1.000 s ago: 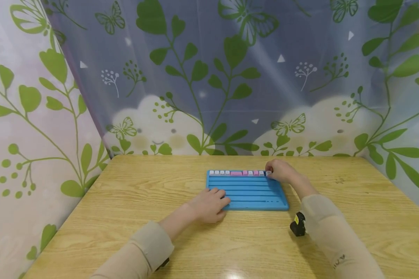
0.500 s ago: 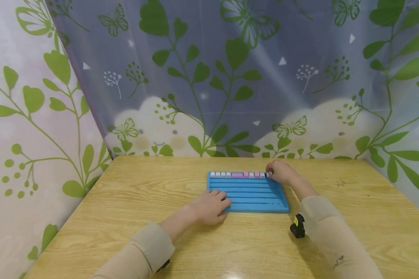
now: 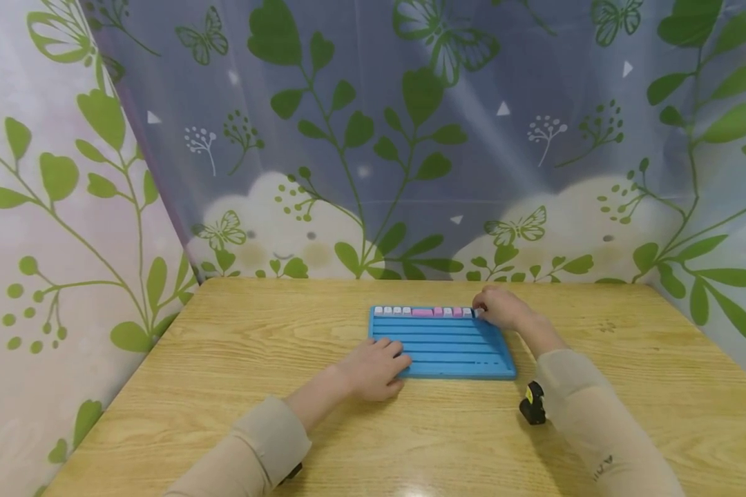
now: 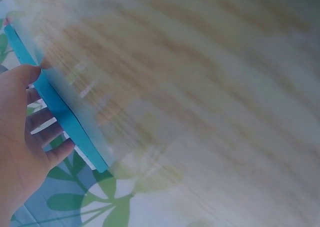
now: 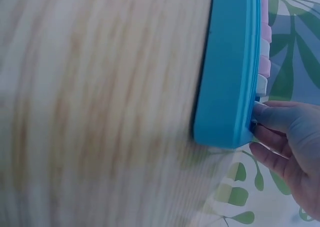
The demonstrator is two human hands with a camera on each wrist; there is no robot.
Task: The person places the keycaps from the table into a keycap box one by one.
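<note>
A blue keycap tray (image 3: 444, 338) with ridged rows lies on the wooden table. White and pink keycaps (image 3: 422, 313) line its far row. My left hand (image 3: 373, 369) holds the tray's near left corner; in the left wrist view the thumb lies on the tray's wall and the fingers reach past its edge. At the far right corner, my right hand (image 3: 502, 308) pinches a white keycap (image 3: 479, 313) at the end of the row. In the right wrist view the thumb and fingers (image 5: 272, 116) hide most of that keycap.
The wooden table (image 3: 255, 324) extends on all sides of the tray. A patterned curtain (image 3: 373, 152) hangs behind the table's far edge. A small black camera (image 3: 533, 403) is worn on the right wrist.
The right fingers have shifted slightly at the far right corner, and the white keycap now sits lower in line with the row. The left hand stays on the tray.
</note>
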